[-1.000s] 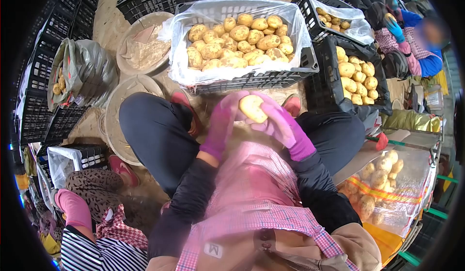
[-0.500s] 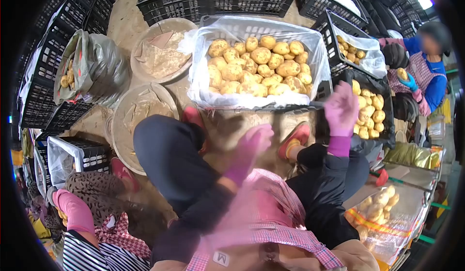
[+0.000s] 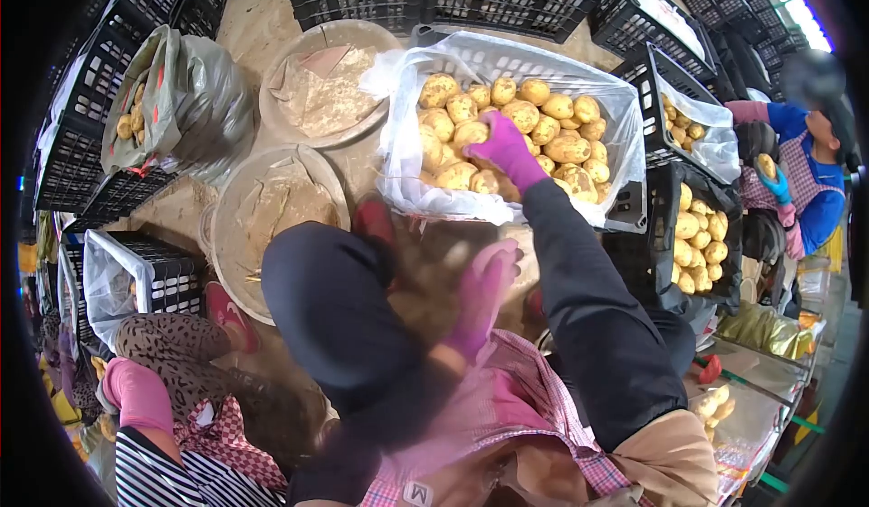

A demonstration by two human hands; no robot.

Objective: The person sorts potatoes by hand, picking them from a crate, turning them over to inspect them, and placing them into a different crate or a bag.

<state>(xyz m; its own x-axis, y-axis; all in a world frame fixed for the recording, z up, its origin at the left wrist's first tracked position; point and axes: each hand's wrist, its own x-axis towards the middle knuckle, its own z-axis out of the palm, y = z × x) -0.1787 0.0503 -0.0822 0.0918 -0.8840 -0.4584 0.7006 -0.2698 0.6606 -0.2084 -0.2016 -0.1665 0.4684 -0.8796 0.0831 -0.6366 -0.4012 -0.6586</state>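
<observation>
My right hand (image 3: 508, 148), in a purple glove, reaches into the white-lined crate (image 3: 399, 185), its fingers closed round a potato (image 3: 471, 134) at the left part of the pile. More potatoes (image 3: 569, 149) lie around it, yellow with brown soil patches. My left hand (image 3: 487, 291), in a pink glove, is raised in front of the crate over my lap. It is smeared by motion, and whether it holds anything cannot be made out.
Two round basins (image 3: 337, 141) stand left of the crate, beside a sack (image 3: 186, 100) of potatoes. A black crate (image 3: 665, 186) of potatoes is on the right. One co-worker (image 3: 806, 163) holds a potato at the right; another person's pink sleeve (image 3: 140, 395) shows lower left.
My right hand has moved left from beside the crate's right edge and taken hold of a potato. My left hand has shifted slightly right and down. The view has turned a little.
</observation>
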